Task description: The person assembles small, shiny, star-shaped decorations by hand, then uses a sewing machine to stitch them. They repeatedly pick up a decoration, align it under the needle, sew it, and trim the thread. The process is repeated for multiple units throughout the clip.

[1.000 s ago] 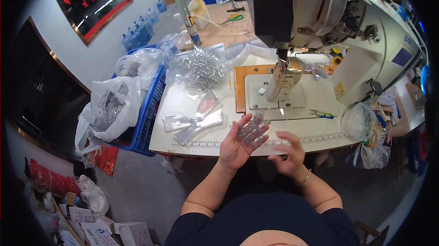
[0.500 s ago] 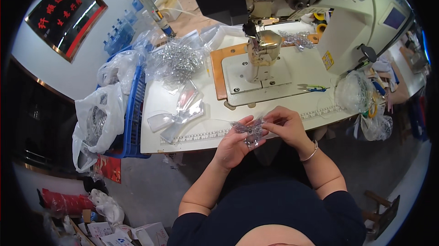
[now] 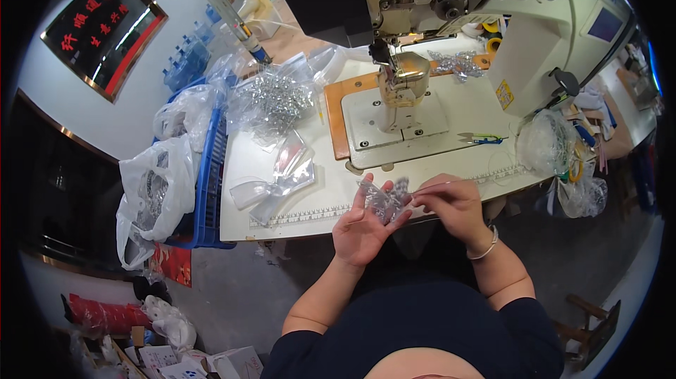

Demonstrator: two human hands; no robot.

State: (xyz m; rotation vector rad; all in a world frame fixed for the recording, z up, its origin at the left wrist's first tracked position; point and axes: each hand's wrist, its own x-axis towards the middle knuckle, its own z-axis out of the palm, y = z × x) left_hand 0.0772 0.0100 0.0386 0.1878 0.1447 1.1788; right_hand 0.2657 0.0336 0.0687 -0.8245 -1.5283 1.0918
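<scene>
A shiny silver ornament (image 3: 384,203), with a winged, butterfly-like outline, lies across the fingers of my left hand (image 3: 362,232). That hand is turned palm up, its fingers spread around the piece. My right hand (image 3: 452,208) pinches at the ornament's right side with thumb and fingertips; a thin strand or rod shows above its knuckles, too fine to name. Both hands are over the table's front edge, just below the sewing machine (image 3: 405,90). Clear plastic bow-like pieces (image 3: 273,185) lie on the table to the left of my hands.
A plastic bag of silver pieces (image 3: 274,101) lies at the table's left, beside a blue basket (image 3: 210,168) hung with white bags (image 3: 156,175). Thread snips (image 3: 482,139) lie right of the machine bed. More silver pieces (image 3: 458,63) sit behind it. A ruler strip (image 3: 303,217) runs along the front edge.
My left hand has spread its fingers, its thumb off the ornament's front. My right hand has moved slightly right and down, and the ornament has tilted between my hands.
</scene>
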